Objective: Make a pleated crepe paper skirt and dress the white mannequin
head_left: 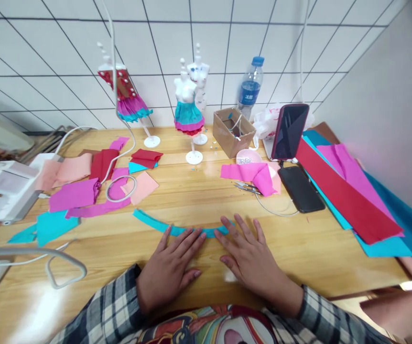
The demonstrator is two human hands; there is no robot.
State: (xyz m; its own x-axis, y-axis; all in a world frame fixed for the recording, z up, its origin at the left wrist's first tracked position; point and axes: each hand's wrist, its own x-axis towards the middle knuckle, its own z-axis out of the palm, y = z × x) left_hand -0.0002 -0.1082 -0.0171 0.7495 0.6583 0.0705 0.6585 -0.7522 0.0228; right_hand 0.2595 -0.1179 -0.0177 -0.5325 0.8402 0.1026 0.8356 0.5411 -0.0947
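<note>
Both of my hands lie flat on the wooden table (120,248) near its front edge. My left hand (172,265) has its fingers spread and its fingertips rest on a curved strip of teal crepe paper (148,220). My right hand (247,255) is also spread flat, its fingertips on the right end of the same strip. Neither hand grips anything. Plaid sleeves cover both wrists.
Three small mannequins stand at the back: one in a pink-teal skirt (129,102), one in a teal-pink skirt (189,117), and one bare (199,76). Also there: a cardboard box (233,131), water bottle (249,88), two phones (290,131), scissors (247,188), and paper sheets (349,196) and scraps (75,193).
</note>
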